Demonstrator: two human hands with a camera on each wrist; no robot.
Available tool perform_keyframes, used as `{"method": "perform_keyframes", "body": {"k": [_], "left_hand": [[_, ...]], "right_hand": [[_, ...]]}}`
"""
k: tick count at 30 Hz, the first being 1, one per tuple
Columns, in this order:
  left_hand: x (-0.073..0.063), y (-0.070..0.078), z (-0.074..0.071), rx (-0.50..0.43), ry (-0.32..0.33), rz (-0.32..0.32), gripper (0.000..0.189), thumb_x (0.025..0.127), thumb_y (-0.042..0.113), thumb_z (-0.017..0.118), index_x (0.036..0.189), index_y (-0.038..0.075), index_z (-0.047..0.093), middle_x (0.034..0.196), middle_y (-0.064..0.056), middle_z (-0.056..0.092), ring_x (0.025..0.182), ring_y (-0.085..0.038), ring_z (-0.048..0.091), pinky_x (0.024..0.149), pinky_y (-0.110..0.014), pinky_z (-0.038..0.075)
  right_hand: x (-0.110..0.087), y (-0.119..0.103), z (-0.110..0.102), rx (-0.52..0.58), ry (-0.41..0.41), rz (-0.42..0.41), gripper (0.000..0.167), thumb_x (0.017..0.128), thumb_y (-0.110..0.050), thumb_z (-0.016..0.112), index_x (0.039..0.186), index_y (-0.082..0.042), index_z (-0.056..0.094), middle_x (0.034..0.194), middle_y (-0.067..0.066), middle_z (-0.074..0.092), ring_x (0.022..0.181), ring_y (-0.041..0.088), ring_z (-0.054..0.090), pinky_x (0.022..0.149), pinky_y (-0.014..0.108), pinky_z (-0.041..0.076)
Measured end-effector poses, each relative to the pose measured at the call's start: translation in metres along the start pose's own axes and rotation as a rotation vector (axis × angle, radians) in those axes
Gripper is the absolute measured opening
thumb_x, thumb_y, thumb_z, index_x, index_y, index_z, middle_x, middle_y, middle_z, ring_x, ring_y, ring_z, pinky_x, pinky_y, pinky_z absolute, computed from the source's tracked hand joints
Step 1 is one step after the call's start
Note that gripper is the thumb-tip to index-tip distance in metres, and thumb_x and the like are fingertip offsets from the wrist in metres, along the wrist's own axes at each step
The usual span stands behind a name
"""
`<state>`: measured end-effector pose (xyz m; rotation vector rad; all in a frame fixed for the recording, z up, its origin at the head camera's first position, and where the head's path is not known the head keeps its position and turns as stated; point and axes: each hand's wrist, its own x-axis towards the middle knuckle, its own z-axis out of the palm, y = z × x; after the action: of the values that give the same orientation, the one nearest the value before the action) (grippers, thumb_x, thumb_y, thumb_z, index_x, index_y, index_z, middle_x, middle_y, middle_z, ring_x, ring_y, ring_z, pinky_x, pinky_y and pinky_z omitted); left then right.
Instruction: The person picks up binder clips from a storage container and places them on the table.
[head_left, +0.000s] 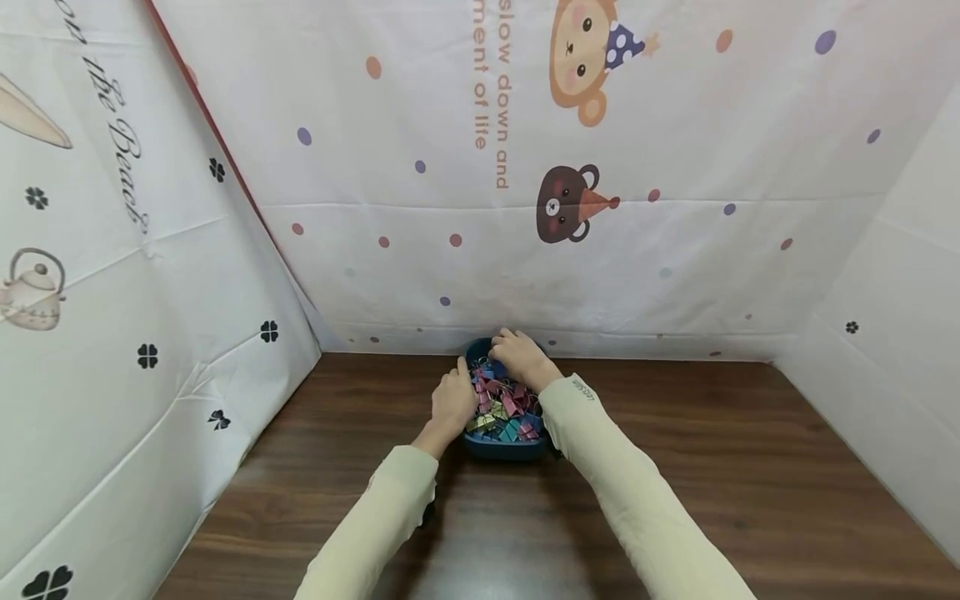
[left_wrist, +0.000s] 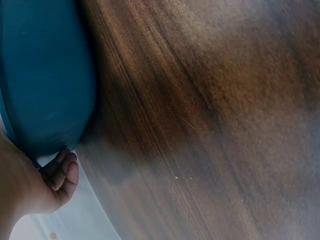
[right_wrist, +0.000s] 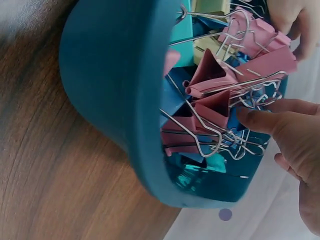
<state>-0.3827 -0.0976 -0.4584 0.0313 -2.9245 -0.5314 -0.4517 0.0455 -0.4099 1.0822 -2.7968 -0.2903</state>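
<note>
A dark blue plastic bin (head_left: 504, 451) full of binder clips (head_left: 504, 400) in pink, blue, yellow and teal stands near the back of the table. My left hand (head_left: 453, 398) grips its left rim, its fingers (left_wrist: 70, 177) curled by the bin's outer wall (left_wrist: 47, 75) in the left wrist view. Over the bin's far end my right hand (head_left: 519, 358) reaches in among the clips. Thumb and forefinger pinch a blue binder clip (right_wrist: 234, 120), partly covered by the thumb and wire handles. Pink binder clips (right_wrist: 212, 77) lie right beside it.
The brown wood-grain table (head_left: 697, 467) spreads to both sides of the bin. A white printed cloth (head_left: 420, 275) hangs close behind the bin, and more cloth (head_left: 172, 400) closes off the left side.
</note>
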Motion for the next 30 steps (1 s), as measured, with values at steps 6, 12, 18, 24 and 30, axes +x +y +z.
{"method": "perform_keyframes", "body": {"k": [6,12,18,24,30], "left_hand": [[0.001,0.005,-0.002,0.011,-0.03,-0.011,0.067,0.098,0.017,0.064,0.155,-0.002,0.033,0.127,-0.023,0.066,0.112,-0.037,0.067,0.087,-0.049,0.058],[0.003,0.003,-0.001,0.009,-0.036,-0.015,0.066,0.099,0.015,0.061,0.156,0.0,0.031,0.116,-0.022,0.071,0.098,-0.034,0.071,0.079,-0.048,0.06],[0.003,0.001,-0.001,-0.034,-0.018,-0.032,0.064,0.099,0.013,0.057,0.156,0.001,0.032,0.114,-0.022,0.071,0.099,-0.036,0.071,0.079,-0.052,0.059],[0.004,0.001,-0.001,-0.065,0.006,-0.029,0.06,0.1,0.013,0.053,0.156,0.004,0.035,0.13,-0.024,0.064,0.107,-0.038,0.069,0.083,-0.054,0.059],[-0.004,-0.003,-0.003,-0.156,0.035,-0.052,0.059,0.099,0.012,0.055,0.155,0.006,0.04,0.144,-0.027,0.051,0.108,-0.042,0.066,0.089,-0.057,0.056]], "right_hand": [[-0.008,-0.001,-0.015,0.101,0.015,0.023,0.033,0.091,-0.009,0.076,0.123,-0.011,0.074,0.129,0.011,0.067,0.123,0.029,0.058,0.107,0.041,0.049],[-0.017,-0.002,-0.032,0.256,0.018,0.034,0.04,0.091,-0.013,0.077,0.129,-0.005,0.07,0.131,0.015,0.063,0.122,0.03,0.062,0.104,0.041,0.051],[-0.03,0.009,-0.042,0.31,0.043,0.073,0.038,0.093,-0.02,0.076,0.126,-0.002,0.071,0.127,0.016,0.062,0.117,0.03,0.064,0.103,0.041,0.052],[-0.052,0.03,-0.049,0.321,0.102,0.173,0.037,0.093,-0.021,0.076,0.122,0.001,0.071,0.124,0.019,0.061,0.11,0.031,0.064,0.096,0.043,0.054],[-0.078,0.048,-0.049,0.314,0.117,0.288,0.033,0.094,-0.02,0.074,0.117,0.002,0.072,0.124,0.02,0.061,0.108,0.031,0.065,0.096,0.043,0.055]]}}
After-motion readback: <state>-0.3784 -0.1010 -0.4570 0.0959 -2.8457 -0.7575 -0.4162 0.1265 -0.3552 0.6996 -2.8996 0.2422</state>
